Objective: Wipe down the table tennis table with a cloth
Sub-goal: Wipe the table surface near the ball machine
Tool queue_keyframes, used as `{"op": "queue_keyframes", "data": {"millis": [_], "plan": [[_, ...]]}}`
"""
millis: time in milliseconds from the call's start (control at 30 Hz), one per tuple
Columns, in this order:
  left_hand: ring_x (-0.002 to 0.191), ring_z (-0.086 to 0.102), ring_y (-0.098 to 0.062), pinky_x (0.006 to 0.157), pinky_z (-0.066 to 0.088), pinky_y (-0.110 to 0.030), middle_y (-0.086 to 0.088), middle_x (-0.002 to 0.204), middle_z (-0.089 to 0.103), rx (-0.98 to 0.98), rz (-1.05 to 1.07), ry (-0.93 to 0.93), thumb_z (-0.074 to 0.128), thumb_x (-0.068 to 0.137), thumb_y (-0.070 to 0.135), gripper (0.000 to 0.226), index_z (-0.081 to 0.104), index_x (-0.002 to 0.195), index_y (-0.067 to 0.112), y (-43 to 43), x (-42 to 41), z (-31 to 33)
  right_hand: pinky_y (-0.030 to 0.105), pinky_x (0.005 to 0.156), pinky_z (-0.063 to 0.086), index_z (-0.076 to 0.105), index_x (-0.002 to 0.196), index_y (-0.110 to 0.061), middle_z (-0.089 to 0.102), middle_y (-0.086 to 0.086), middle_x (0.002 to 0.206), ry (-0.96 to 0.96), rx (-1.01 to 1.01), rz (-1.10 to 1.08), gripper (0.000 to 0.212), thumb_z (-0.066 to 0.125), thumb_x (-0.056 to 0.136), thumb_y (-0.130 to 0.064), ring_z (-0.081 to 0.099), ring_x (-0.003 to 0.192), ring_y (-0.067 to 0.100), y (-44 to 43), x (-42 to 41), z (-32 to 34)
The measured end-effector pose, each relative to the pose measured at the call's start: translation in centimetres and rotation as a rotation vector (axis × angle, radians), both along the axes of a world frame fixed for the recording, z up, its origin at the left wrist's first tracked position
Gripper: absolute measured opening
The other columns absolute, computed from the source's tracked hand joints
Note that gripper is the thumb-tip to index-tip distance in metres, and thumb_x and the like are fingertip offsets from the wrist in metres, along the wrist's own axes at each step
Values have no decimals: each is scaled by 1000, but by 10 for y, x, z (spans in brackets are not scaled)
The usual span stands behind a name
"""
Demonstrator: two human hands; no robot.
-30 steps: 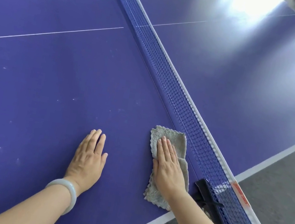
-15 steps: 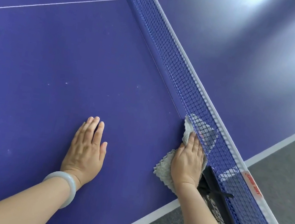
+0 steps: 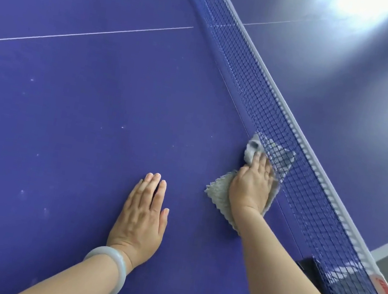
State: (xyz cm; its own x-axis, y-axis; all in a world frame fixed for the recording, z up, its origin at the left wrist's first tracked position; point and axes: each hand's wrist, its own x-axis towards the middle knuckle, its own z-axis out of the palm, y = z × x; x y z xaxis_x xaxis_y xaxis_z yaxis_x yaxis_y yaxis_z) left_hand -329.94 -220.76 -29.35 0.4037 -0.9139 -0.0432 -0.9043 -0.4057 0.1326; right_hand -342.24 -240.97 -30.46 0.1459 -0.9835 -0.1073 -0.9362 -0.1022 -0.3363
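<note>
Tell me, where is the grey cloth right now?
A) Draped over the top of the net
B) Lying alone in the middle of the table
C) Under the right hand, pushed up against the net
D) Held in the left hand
C: the right hand presses the cloth onto the table, with the cloth's far end at the foot of the net; the left hand lies flat and bare.

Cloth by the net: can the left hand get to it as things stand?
Probably yes. Only bare table lies between the left hand and the cloth; the right hand presses on the rest of it, against the net.
</note>
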Motion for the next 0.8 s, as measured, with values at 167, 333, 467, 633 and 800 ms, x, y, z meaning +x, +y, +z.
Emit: {"op": "queue_keyframes", "data": {"millis": [167, 333, 467, 633, 800], "plan": [[139, 41, -33, 114, 34, -47, -19, 149, 43, -2, -3, 15, 26, 97, 32, 60, 47, 141, -2, 6, 4, 1, 29, 124, -8, 17, 158, -16, 10, -2, 166, -8, -77, 588, 55, 29, 105, -21, -1, 153, 10, 55, 4, 1], [140, 40, -33, 113, 37, -48, -19, 149, 43, -5, 8, 53, 26, 96, 32, 60, 47, 141, -2, 3, 2, 2, 28, 124, -5, 21, 158, -17, 14, -3, 165, 23, -86, 491, 53, 32, 106, -22, 2, 152, 9, 24, -39, 8], [142, 37, -32, 114, 34, -47, -18, 151, 41, 17, -1, 36, 26, 97, 33, 60, 44, 143, -1, 3, 3, -1, 30, 123, -12, 16, 159, -22, 7, -7, 166, 8, -31, 261, 55, 24, 104, -24, -3, 152, 7, -19, 24, 7], [144, 34, -30, 116, 32, -44, -15, 153, 38, 48, 3, 57, 24, 98, 34, 61, 42, 146, 1, 6, 4, -2, 32, 125, -1, 24, 157, -18, 15, -5, 165, -56, -28, 639, 52, 31, 105, -20, 3, 153, 8, 32, 32, 6], [151, 0, -15, 124, 4, -34, -2, 164, 8, 1, -12, 242, 27, 104, 34, 57, 17, 156, 12, 12, 9, -1, 29, 124, -5, 17, 158, -17, 5, -8, 164, -19, -5, 468, 53, 28, 106, -22, -10, 150, 1, 88, -20, 5]]}}
